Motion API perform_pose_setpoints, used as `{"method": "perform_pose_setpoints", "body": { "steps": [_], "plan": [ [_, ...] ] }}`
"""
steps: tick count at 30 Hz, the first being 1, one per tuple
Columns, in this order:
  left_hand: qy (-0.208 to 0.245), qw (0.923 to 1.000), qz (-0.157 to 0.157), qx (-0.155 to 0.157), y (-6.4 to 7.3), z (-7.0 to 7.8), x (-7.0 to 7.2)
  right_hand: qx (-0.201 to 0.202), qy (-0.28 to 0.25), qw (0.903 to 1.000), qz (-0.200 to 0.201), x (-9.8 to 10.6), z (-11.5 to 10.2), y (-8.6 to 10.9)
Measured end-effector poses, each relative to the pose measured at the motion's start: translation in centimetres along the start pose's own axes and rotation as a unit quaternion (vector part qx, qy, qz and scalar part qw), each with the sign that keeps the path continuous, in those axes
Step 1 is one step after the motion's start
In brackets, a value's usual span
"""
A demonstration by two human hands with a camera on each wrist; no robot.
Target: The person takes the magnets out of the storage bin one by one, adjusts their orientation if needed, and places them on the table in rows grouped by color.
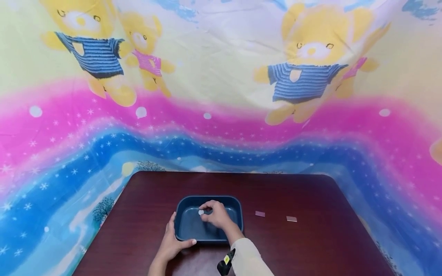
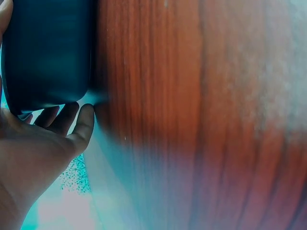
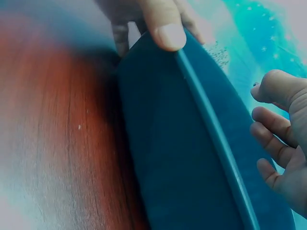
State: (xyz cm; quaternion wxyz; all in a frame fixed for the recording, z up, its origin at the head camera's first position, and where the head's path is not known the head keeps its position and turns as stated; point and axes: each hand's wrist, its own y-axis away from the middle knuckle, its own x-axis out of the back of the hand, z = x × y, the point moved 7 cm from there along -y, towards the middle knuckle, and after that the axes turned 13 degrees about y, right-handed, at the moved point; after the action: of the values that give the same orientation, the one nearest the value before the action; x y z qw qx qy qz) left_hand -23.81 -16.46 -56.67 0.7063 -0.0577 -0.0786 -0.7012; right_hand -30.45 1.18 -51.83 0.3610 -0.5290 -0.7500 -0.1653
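A dark blue-grey rectangular baking tray (image 1: 239, 205) with rounded corners rests on the table. My left hand (image 1: 170, 240) grips its near left corner, with the thumb over the near rim and the fingers along the left outer wall. The left wrist view shows those fingers against the tray's wall (image 2: 48, 57). Above the tray's inside, my right hand (image 1: 216, 215) pinches a small white roundish piece (image 1: 201, 212) between thumb and fingers; its kind is too small to tell. In the right wrist view my right hand (image 3: 285, 134) hides most of that piece.
Two small flat rectangular pieces lie right of the tray: a pink one (image 1: 260, 214) and, farther right, a pinkish one with a pale edge (image 1: 291, 219). The dark red-brown wooden table (image 1: 310, 245) ends before a printed cloth backdrop (image 1: 214, 130) with bears.
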Motion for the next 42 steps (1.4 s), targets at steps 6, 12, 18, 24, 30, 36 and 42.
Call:
{"method": "perform_pose_setpoints", "body": {
  "steps": [6,12,18,24,30,36,42],
  "plan": [
    [0.002,0.9999,-0.001,-0.01,-0.1,0.1,-0.3,0.007,-0.009,0.9999,0.012,0.5,0.0,0.4],
    [0.005,1.0,-0.006,-0.001,-0.2,-0.2,-0.6,0.002,0.001,0.9999,0.015,0.5,0.5,0.8],
    [0.007,0.9999,-0.009,-0.001,-0.2,-0.2,-0.6,0.014,0.011,0.9997,0.017,1.3,0.0,1.3],
    [0.002,1.0,-0.003,-0.004,-0.2,-0.4,-0.4,0.009,0.02,0.9996,0.02,2.7,-0.5,1.9],
    [-0.003,1.0,0.001,-0.005,0.0,-0.3,-0.2,0.009,0.033,0.999,0.029,3.8,-0.4,2.6],
    [-0.005,0.9999,-0.001,-0.009,0.0,-0.1,-0.2,0.007,0.029,0.9986,0.045,4.8,-0.1,3.5],
    [-0.01,0.9999,-0.003,-0.01,0.1,0.0,-0.1,0.01,0.024,0.9974,0.068,6.1,0.5,4.7]
  ]
}}
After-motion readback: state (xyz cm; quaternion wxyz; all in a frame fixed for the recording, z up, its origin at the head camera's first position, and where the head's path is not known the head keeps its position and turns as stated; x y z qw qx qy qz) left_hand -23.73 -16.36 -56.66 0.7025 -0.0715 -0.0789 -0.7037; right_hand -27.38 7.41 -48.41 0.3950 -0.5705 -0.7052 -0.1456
